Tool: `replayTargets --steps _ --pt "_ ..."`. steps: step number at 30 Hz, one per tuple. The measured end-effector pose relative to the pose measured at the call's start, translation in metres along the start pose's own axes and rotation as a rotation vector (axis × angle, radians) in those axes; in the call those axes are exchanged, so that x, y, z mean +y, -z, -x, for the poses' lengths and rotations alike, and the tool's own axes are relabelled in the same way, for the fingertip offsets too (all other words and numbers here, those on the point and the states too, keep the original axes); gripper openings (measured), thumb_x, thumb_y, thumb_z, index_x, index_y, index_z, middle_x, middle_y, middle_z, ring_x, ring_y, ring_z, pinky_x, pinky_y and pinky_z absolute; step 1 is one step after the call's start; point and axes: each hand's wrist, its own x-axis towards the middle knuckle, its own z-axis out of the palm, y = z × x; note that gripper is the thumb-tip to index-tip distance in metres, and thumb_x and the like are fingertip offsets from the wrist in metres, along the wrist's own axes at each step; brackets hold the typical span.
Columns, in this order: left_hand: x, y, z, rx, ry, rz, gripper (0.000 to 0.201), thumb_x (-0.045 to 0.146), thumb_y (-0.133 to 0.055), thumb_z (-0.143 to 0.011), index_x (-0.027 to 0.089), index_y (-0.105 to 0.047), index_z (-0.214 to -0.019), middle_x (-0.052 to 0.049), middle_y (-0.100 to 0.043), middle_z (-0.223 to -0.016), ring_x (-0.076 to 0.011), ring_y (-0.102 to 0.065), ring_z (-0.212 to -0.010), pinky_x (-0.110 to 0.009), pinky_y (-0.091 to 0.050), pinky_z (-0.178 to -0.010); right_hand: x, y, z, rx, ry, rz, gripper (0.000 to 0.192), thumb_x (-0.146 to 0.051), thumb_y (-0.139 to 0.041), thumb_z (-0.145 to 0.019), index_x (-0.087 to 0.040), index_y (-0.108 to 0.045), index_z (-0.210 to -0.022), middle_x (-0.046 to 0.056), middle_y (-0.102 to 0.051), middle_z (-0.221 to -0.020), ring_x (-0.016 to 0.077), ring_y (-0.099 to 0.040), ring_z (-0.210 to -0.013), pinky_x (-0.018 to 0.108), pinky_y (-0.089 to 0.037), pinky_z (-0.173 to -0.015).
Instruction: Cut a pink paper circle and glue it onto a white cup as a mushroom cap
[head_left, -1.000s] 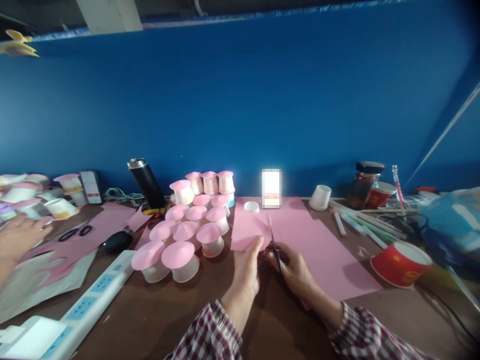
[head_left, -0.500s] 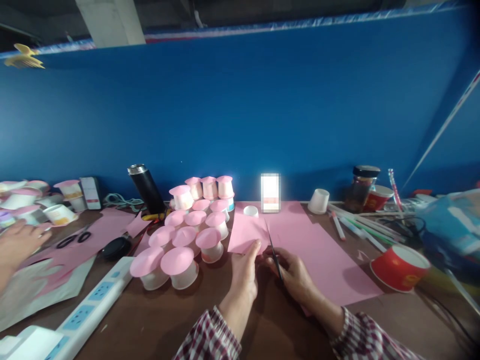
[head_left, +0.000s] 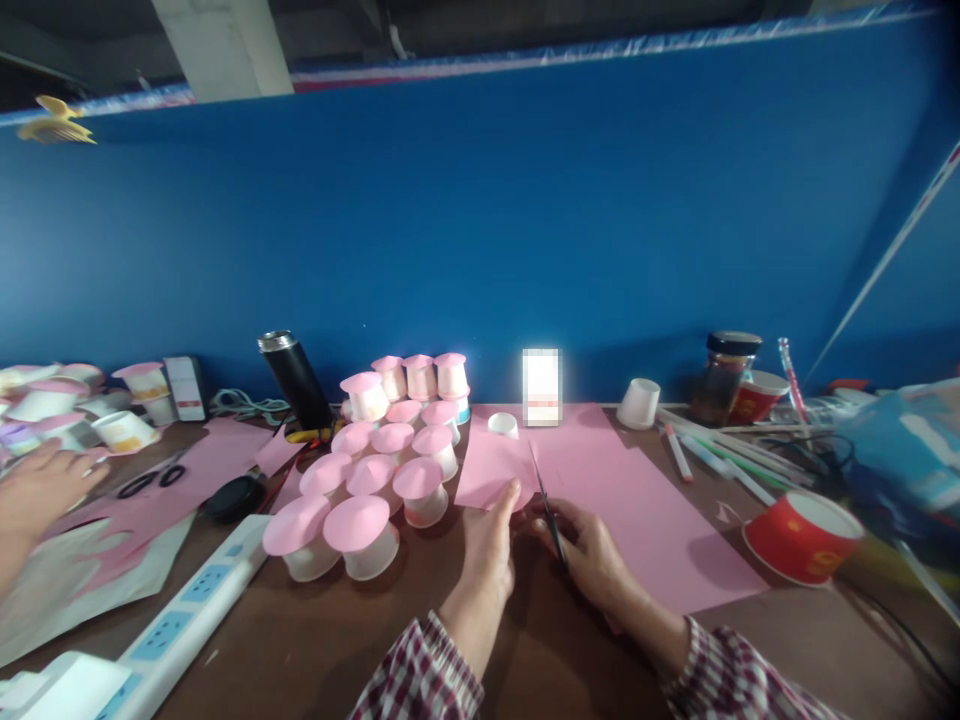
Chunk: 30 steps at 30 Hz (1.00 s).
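My left hand [head_left: 491, 545] pinches the near edge of a pink paper sheet [head_left: 630, 500] that lies flat on the brown table [head_left: 300, 640]. My right hand [head_left: 592, 555] grips black scissors [head_left: 547, 505] whose blades point away from me into the sheet's cut. Left of the cut, a strip of pink paper [head_left: 491, 465] sits under my left fingertips. A cluster of white cups with pink paper lids [head_left: 375, 470] stands just left of my hands.
Another person's hand [head_left: 37, 485] rests at the far left near pink scraps, black scissors [head_left: 150, 480] and more cups. A white power strip [head_left: 180, 610], black flask [head_left: 296, 380], red paper cups [head_left: 802, 535], jar [head_left: 724, 378], pens [head_left: 720, 440] and a glowing phone [head_left: 541, 387] surround the work.
The camera tilted slightly down. My hands and the scissors stay at the same spot on the pink sheet. The other person's hand shifted slightly.
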Motion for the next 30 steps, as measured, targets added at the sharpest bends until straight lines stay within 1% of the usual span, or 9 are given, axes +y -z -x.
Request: replayTargets --steps 3,5,8,11,14,18,23,25,30 --pt "0.0019 0.0003 0.0018 -0.028 -0.017 0.000 0.035 0.027 -0.076 -0.062 0.010 -0.063 -0.090 -0.007 -0.068 -0.073 -0.0170 -0.066 -0.060 -0.027 -0.052 -0.053 0.0023 0.0004 0.0000 0.023 -0.008 0.028 0.034 -0.040 -0.061 -0.082 -0.016 -0.065 -0.106 0.008 -0.071 -0.095 0.0226 -0.066 -0.085 0.034 -0.053 -0.079" --pt "0.0018 0.0013 0.0019 -0.045 -0.033 -0.006 0.038 0.029 -0.077 -0.062 0.010 -0.063 -0.093 -0.008 -0.069 -0.076 -0.0177 -0.066 -0.063 -0.028 -0.053 -0.054 0.0042 0.0013 -0.0001 0.049 -0.016 0.063 0.036 -0.042 -0.061 -0.081 -0.016 -0.064 -0.106 0.007 -0.072 -0.089 0.0215 -0.067 -0.079 0.034 -0.055 -0.075" --pt "-0.0009 0.0035 -0.0001 -0.044 -0.055 -0.034 0.041 0.032 -0.078 -0.060 0.009 -0.065 -0.092 -0.010 -0.069 -0.080 -0.0186 -0.066 -0.066 -0.029 -0.053 -0.057 0.0058 0.0031 -0.0002 0.059 -0.025 0.085 0.038 -0.043 -0.061 -0.081 -0.016 -0.064 -0.107 0.006 -0.072 -0.081 0.0196 -0.066 -0.069 0.034 -0.055 -0.070" --pt "-0.0049 0.0057 -0.0031 -0.059 -0.067 -0.050 0.042 0.034 -0.078 -0.061 0.008 -0.066 -0.092 -0.011 -0.070 -0.081 -0.0199 -0.067 -0.070 -0.030 -0.053 -0.062 0.0046 0.0041 -0.0001 0.045 -0.014 0.060 0.038 -0.043 -0.060 -0.082 -0.016 -0.064 -0.107 0.008 -0.072 -0.086 0.0206 -0.067 -0.074 0.033 -0.055 -0.072" --pt "-0.0073 0.0071 -0.0049 -0.050 -0.056 -0.063 0.044 0.036 -0.078 -0.060 0.008 -0.066 -0.092 -0.012 -0.070 -0.081 -0.0204 -0.067 -0.069 -0.031 -0.053 -0.062 0.0029 0.0043 0.0000 0.050 -0.011 0.044 0.037 -0.043 -0.061 -0.081 -0.016 -0.064 -0.106 0.009 -0.072 -0.092 0.0220 -0.067 -0.080 0.033 -0.054 -0.074" --pt "-0.0073 0.0072 -0.0049 -0.034 -0.056 -0.051 0.044 0.035 -0.079 -0.059 0.009 -0.065 -0.093 -0.012 -0.070 -0.083 -0.0197 -0.067 -0.071 -0.030 -0.053 -0.064 0.0039 0.0050 -0.0003 0.055 -0.019 0.057 0.037 -0.042 -0.061 -0.081 -0.016 -0.064 -0.107 0.008 -0.072 -0.091 0.0218 -0.067 -0.079 0.031 -0.054 -0.071" --pt "-0.0031 0.0051 -0.0016 -0.050 -0.038 -0.055 0.043 0.033 -0.078 -0.061 0.009 -0.064 -0.093 -0.011 -0.069 -0.081 -0.0194 -0.066 -0.068 -0.031 -0.053 -0.061 0.0073 0.0059 -0.0010 0.055 -0.020 0.080 0.038 -0.041 -0.061 -0.081 -0.016 -0.064 -0.109 0.008 -0.072 -0.089 0.0213 -0.067 -0.074 0.032 -0.054 -0.069" --pt "-0.0005 0.0041 0.0005 -0.056 -0.032 -0.053 0.042 0.032 -0.077 -0.062 0.008 -0.064 -0.094 -0.011 -0.069 -0.080 -0.0185 -0.066 -0.066 -0.030 -0.053 -0.060 0.0069 0.0058 -0.0011 0.049 -0.020 0.062 0.036 -0.041 -0.060 -0.082 -0.017 -0.064 -0.109 0.008 -0.073 -0.090 0.0205 -0.067 -0.073 0.032 -0.054 -0.070" --pt "0.0015 0.0040 0.0016 -0.063 -0.038 -0.052 0.042 0.031 -0.077 -0.062 0.008 -0.064 -0.094 -0.011 -0.069 -0.081 -0.0176 -0.065 -0.067 -0.028 -0.053 -0.060 0.0049 0.0058 -0.0016 0.043 -0.015 0.048 0.034 -0.039 -0.060 -0.083 -0.016 -0.064 -0.107 0.008 -0.072 -0.093 0.0213 -0.067 -0.080 0.032 -0.054 -0.075"
